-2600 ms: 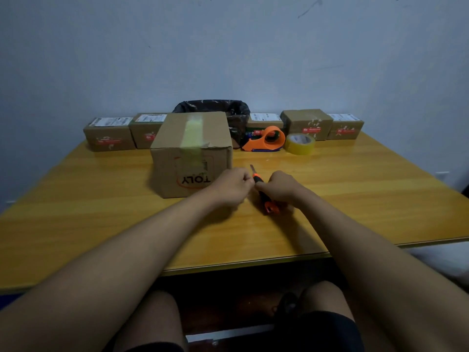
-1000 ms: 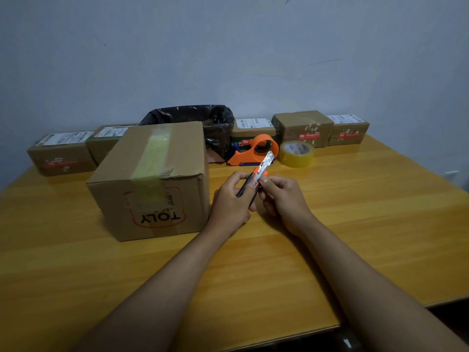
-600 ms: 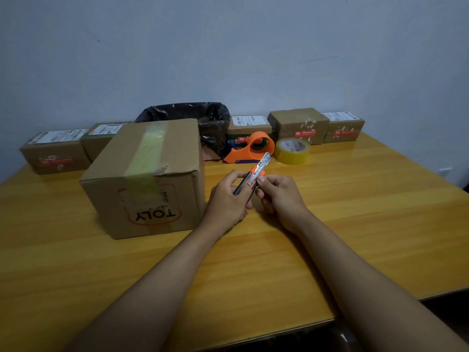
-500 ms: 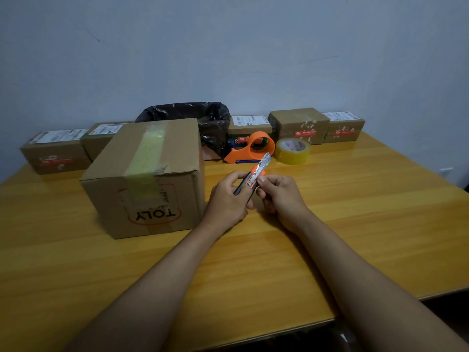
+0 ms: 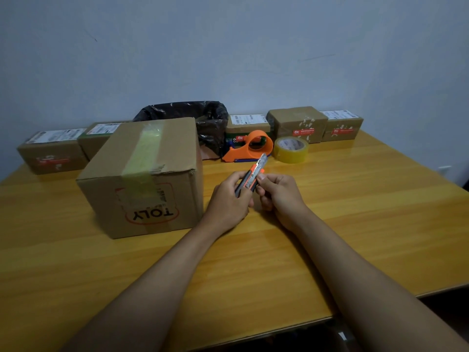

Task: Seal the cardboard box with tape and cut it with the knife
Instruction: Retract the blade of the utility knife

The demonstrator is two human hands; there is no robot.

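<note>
A brown cardboard box [image 5: 162,189] printed "TOLY" upside down stands on the table, left of centre, with a yellowish tape strip [image 5: 146,151] running over its top and down its front. Just right of the box, both hands hold an orange and black utility knife [image 5: 253,175] tilted up and away, its blade end out. My left hand [image 5: 228,199] wraps the handle. My right hand [image 5: 278,193] pinches the knife near its orange slider. An orange tape dispenser [image 5: 250,147] and a roll of clear tape [image 5: 291,149] lie behind the hands.
Several small sealed parcels [image 5: 52,152] line the table's [image 5: 355,212] back edge against the wall, on both sides. A bin with a black liner [image 5: 210,120] stands behind the big box. The table's front edge runs near my forearms.
The knife was lifted off the table and is now held up in both hands. Over the last half second the hands and knife have barely moved.
</note>
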